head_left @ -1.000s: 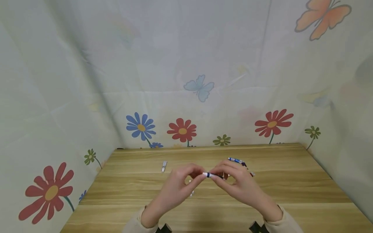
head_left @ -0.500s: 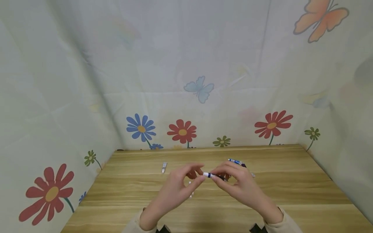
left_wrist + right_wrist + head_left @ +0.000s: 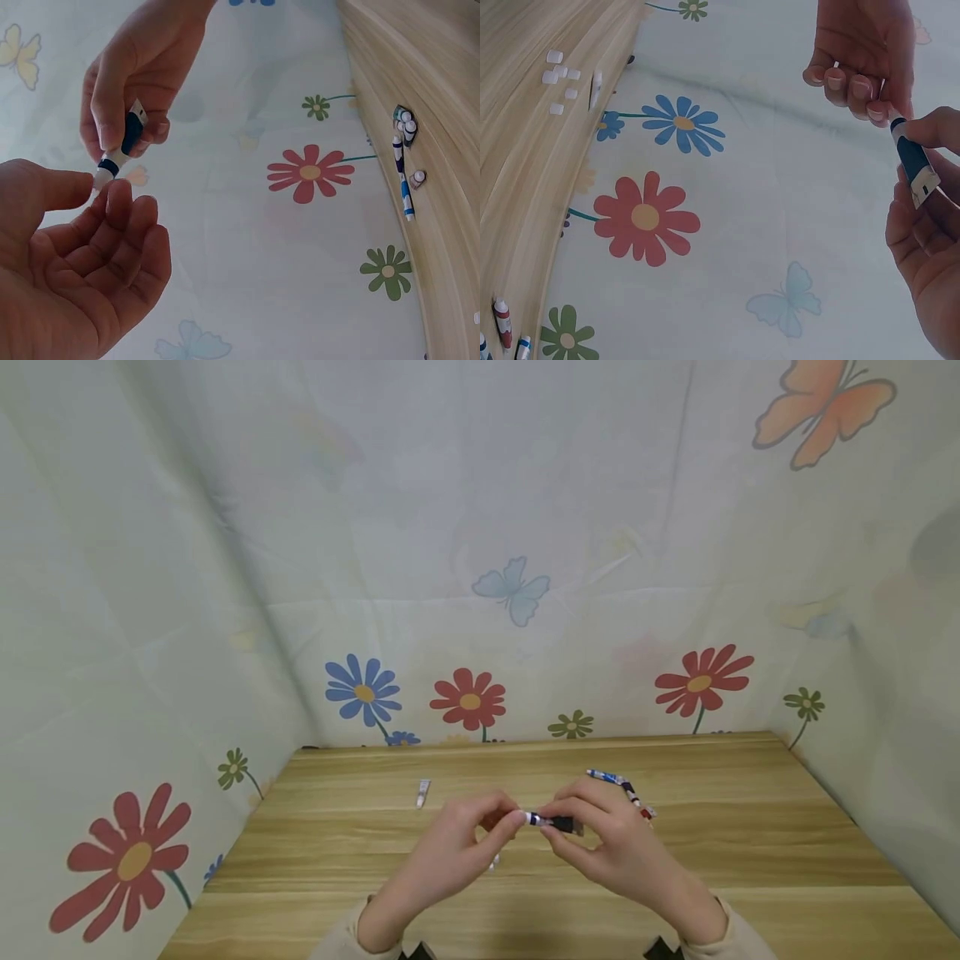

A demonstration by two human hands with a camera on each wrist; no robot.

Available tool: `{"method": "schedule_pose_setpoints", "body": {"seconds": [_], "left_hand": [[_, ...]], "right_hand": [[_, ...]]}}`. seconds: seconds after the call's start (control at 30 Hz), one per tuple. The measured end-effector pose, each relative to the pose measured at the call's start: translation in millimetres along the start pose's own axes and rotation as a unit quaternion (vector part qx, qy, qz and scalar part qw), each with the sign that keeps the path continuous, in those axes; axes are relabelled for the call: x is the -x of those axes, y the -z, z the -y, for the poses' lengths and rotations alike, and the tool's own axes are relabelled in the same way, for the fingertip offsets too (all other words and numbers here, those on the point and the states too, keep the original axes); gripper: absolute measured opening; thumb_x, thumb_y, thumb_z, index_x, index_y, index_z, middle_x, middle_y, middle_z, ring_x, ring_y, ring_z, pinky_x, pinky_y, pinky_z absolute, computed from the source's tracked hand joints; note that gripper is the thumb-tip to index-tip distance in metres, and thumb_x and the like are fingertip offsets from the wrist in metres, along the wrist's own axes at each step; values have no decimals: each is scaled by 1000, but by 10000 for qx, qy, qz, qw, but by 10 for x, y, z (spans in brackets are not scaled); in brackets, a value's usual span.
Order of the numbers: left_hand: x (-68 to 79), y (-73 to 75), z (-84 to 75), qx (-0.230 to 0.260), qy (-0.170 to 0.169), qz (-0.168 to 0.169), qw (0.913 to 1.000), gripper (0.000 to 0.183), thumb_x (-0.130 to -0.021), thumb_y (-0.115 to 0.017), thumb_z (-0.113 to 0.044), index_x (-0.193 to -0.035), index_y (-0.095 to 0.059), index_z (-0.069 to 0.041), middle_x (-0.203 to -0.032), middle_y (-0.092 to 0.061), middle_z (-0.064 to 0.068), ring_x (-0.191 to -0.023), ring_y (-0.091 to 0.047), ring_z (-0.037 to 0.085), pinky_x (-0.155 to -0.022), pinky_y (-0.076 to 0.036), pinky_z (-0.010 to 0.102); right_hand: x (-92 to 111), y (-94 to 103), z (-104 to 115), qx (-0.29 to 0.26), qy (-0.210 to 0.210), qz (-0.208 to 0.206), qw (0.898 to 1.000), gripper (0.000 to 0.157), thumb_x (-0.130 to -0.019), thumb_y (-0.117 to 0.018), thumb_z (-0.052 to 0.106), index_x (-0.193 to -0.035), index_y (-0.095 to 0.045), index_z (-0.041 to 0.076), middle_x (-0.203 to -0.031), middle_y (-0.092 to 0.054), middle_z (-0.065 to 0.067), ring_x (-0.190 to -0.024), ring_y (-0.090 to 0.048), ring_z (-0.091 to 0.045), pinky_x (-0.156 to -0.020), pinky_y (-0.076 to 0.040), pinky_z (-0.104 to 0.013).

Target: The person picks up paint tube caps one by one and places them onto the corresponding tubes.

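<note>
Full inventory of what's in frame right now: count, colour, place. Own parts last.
dark blue and white squeeze tube: 1, between the two hands
small white squeeze tube: 1, table, beyond the left hand
blue, navy and red squeeze tubes: several, white-ended, table beyond the right hand; overlapping, exact count unclear
small white cylindrical pieces: about 6, table, loosely grouped
wood-grain table: 1, yellow-brown, under the tubes
printed fabric backdrop: white with red, blue and green flowers, plus butterflies; behind and both sides
cream sleeves: 2, one per arm
black wrist pieces: 2, below the wrists
left hand: 1, bare, pinching the held tube's tip
right hand: 1, bare, gripping its body
</note>
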State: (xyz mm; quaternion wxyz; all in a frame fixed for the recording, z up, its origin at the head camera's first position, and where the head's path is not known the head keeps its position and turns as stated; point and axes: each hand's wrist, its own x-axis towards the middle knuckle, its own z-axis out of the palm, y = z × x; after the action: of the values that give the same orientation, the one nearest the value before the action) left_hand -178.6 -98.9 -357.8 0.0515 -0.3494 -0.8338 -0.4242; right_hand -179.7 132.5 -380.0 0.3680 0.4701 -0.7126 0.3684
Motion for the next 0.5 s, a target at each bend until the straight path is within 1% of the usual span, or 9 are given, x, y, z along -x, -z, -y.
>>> {"method": "schedule_pose_setpoints", "body": {"seconds": [0.07, 0.13, 0.2, 0.23, 0.3, 0.33, 0.4, 0.5], "left_hand": [[2, -2, 5, 25, -68, 14, 10000, 23, -104, -56, -37, -99, -70, -19, -78, -59, -10, -70, -55, 6, -59, -49, 23], [4, -4, 10, 41, -139, 38, 9999, 21, -104, -57, -36, -100, -69, -19, -78, -58, -10, -70, -55, 6, -57, -48, 22], [7, -7, 9, 28, -217, 53, 9997, 20, -103, -57, -36, -100, -69, -20, -79, -59, -10, -71, -55, 6, -57, -47, 22], [9, -8, 8, 4, -261, 59, 9996, 20, -103, -58, -36, -100, -69, -20, -80, -59, -10, -72, -55, 6, -58, -48, 22], [11, -13, 3, -91, -363, 48, 9993, 20, -103, -58, -36, -101, -68, -19, -82, -60, -11, -74, -56, 5, -62, -50, 23], [14, -22, 6, -149, -475, 12, 9988, 19, -103, -58, -35, -101, -68, -18, -84, -61, -12, -76, -57, 5, -65, -52, 23], [26, -46, 12, -289, -621, -69, 9976, 19, -103, -58, -34, -101, -68, -18, -87, -62, -12, -77, -57, 4, -68, -53, 23], [29, -46, 36, -566, -936, -260, 9937, 17, -103, -59, -30, -101, -67, -16, -91, -63, -12, -80, -58, 2, -72, -54, 24]], "right_hand": [[0, -4, 2, -2, -51, 15, 10000, 15, -98, -68, 26, -104, -73, 13, -96, -64, 4, -81, -57, -8, -73, -46, -15], [2, -2, 10, -80, -194, 68, 9998, 13, -98, -69, 25, -104, -73, 14, -97, -64, 5, -81, -57, -8, -73, -46, -15], [4, 2, 18, -227, -376, 135, 9989, 10, -95, -72, 18, -104, -73, 15, -97, -64, 6, -83, -58, -8, -73, -47, -15], [6, 5, 21, -306, -479, 169, 9982, 12, -93, -74, 14, -105, -73, 15, -98, -65, 6, -83, -58, -8, -73, -48, -16], [13, 10, 25, -463, -654, 222, 9965, 21, -89, -76, 4, -106, -72, 16, -98, -65, 7, -84, -59, -7, -73, -49, -17], [13, 13, 28, -526, -711, 236, 9958, 25, -87, -76, 1, -106, -72, 17, -98, -65, 8, -84, -58, -7, -71, -50, -19], [24, 20, 36, -619, -855, 290, 9940, 25, -89, -75, 2, -107, -72, 19, -98, -66, 8, -83, -58, -5, -68, -51, -22], [5, 7, 20, -694, -964, 349, 9923, 20, -94, -71, 6, -108, -71, 21, -97, -67, 7, -81, -56, -3, -64, -51, -23]]}}
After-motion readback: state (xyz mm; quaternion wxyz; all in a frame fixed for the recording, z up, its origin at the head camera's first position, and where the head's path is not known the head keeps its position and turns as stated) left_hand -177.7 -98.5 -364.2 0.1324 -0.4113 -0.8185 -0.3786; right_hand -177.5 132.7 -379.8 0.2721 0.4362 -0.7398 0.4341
